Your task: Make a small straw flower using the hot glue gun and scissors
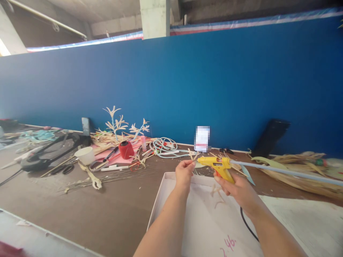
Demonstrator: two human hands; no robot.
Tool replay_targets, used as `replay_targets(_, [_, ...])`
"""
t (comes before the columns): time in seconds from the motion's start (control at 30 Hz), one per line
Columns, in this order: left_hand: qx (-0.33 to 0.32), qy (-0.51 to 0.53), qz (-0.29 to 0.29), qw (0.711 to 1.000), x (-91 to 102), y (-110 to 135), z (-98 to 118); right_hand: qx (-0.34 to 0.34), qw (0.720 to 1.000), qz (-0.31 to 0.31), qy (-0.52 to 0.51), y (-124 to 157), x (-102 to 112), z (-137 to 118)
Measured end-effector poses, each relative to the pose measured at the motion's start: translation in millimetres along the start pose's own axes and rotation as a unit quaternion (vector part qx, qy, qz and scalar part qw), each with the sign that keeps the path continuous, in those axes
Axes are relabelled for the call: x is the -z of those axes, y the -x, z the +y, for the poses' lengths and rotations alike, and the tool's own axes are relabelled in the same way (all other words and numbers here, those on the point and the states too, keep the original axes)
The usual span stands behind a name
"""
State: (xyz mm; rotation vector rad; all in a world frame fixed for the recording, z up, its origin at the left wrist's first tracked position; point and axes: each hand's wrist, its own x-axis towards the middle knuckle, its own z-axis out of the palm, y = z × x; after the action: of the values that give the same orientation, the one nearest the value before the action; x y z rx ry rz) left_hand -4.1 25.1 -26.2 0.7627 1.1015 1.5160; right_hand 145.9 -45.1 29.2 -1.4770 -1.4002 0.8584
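Note:
My right hand (232, 187) is wrapped round the handle of a yellow glue gun (215, 163), fingers near its orange trigger. A long pale glue stick (284, 170) runs out of the gun's back towards the right. My left hand (184, 173) is closed in a pinch on a small pale dried-husk flower (192, 154), its petals standing above the fingertips. The gun's nozzle points left and meets or almost meets the flower; I cannot tell if they touch. Both hands are over the far edge of a shallow white box lid (203, 214), where thin husk scraps (218, 194) lie.
A blue partition (171, 89) closes off the table's back. To the left are a red thread spool (125, 150), a white cup (85, 155), scissors (63, 168), wires (107, 180) and upright husk flowers (115, 123). Dried husks (300, 175) lie right. A black cord (248, 225) hangs below my right hand.

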Motion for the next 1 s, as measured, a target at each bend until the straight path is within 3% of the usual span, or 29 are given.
replay_targets(1.0, [0.002,0.012,-0.005,1.000,-0.5,1.3,0.8,0.003,1.000,0.015,0.020,2.0,0.0,-4.0])
